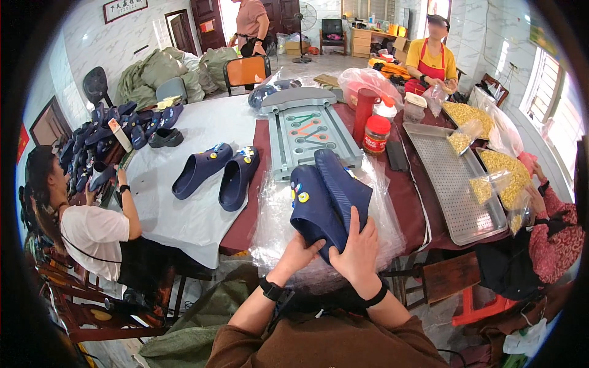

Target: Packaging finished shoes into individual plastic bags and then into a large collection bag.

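Head view shows navy clogs [314, 213], maroon tablecloth [410, 211], marbled walls [86, 43].

The single view looks from the wearer's head, through the left of two side-by-side fisheye lenses, downward and forward over the left hand [299, 253] and right hand [356, 246]. Both are close to the lens, a little below and right of the middle, with the forearms [253, 305] rising from the lower edge and the brown top [331, 343] nearest of all. Beyond the hands, it reaches across the table [412, 214] to a distant standing fan [305, 16]. Its wide sweep takes in a white-shirted person [95, 230] left of the hands and a bending window [545, 83] far to their right, inside a dark curved rim.
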The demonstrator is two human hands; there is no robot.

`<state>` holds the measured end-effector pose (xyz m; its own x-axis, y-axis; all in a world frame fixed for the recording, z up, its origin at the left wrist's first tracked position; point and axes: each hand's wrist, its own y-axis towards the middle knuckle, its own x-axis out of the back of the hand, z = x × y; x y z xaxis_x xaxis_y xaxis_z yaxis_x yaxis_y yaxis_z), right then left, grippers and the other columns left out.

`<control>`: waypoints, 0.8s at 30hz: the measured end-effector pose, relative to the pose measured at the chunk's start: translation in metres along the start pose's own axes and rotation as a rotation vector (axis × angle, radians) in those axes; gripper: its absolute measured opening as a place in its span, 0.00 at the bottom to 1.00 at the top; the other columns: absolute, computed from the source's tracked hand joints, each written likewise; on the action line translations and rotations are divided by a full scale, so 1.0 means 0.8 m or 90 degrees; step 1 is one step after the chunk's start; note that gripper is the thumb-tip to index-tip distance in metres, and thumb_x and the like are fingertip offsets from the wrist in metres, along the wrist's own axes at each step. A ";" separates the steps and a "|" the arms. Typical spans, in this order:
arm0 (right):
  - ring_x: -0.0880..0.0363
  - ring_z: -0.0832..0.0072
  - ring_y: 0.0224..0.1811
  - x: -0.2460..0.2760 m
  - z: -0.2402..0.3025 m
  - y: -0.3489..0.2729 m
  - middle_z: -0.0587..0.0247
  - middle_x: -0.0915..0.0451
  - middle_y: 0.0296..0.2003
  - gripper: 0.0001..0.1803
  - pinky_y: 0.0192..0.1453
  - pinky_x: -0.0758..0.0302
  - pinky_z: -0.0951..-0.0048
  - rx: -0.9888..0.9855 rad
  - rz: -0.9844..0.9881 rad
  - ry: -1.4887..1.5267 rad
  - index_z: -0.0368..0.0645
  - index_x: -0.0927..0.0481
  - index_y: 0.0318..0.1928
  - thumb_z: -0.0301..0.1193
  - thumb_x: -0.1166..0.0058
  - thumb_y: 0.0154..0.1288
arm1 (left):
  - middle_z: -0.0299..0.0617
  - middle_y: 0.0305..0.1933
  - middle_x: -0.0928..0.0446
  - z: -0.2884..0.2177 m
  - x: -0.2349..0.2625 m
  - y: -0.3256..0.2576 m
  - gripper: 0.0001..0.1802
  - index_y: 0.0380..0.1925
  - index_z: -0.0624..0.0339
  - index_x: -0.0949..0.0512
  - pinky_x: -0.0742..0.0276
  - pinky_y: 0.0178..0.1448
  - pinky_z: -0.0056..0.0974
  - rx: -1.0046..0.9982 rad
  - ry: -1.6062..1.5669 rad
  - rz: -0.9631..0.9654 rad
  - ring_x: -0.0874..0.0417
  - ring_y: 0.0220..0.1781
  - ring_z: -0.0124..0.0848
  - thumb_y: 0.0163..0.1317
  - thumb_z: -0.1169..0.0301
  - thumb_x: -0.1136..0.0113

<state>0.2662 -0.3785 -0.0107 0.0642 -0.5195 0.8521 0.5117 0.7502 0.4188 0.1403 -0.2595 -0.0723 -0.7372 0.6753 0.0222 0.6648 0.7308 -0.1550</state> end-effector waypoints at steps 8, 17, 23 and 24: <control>0.24 0.44 0.51 0.016 -0.017 0.013 0.41 0.31 0.50 0.70 0.53 0.23 0.51 -0.004 0.053 0.176 0.42 0.51 0.79 0.54 0.21 0.43 | 0.50 0.54 0.18 0.016 0.007 0.013 0.39 0.71 0.68 0.46 0.17 0.34 0.34 -0.017 0.015 0.023 0.16 0.33 0.28 0.69 0.70 0.34; 0.25 0.43 0.55 0.024 -0.023 0.022 0.38 0.31 0.56 0.71 0.58 0.23 0.51 -0.025 0.121 0.122 0.37 0.53 0.79 0.51 0.22 0.42 | 0.49 0.47 0.16 0.005 0.002 0.010 0.40 0.69 0.71 0.44 0.19 0.35 0.36 0.007 0.103 0.071 0.17 0.32 0.31 0.67 0.68 0.31; 0.29 0.39 0.58 0.011 -0.007 0.026 0.31 0.35 0.58 0.67 0.64 0.27 0.48 -0.034 0.120 0.002 0.35 0.55 0.79 0.41 0.26 0.43 | 0.54 0.51 0.15 0.019 -0.003 0.016 0.41 0.68 0.74 0.43 0.17 0.48 0.43 0.018 0.214 0.044 0.11 0.44 0.39 0.65 0.68 0.30; 0.29 0.38 0.58 0.007 -0.004 0.024 0.29 0.35 0.59 0.67 0.64 0.28 0.47 -0.035 0.098 -0.001 0.35 0.55 0.79 0.40 0.26 0.43 | 0.54 0.51 0.15 0.028 0.000 0.018 0.41 0.68 0.74 0.43 0.17 0.48 0.43 0.019 0.214 0.042 0.11 0.44 0.39 0.65 0.68 0.30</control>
<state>0.2791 -0.3678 0.0011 0.1444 -0.3995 0.9053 0.5423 0.7972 0.2654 0.1474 -0.2511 -0.0969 -0.6091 0.7192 0.3341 0.7019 0.6851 -0.1951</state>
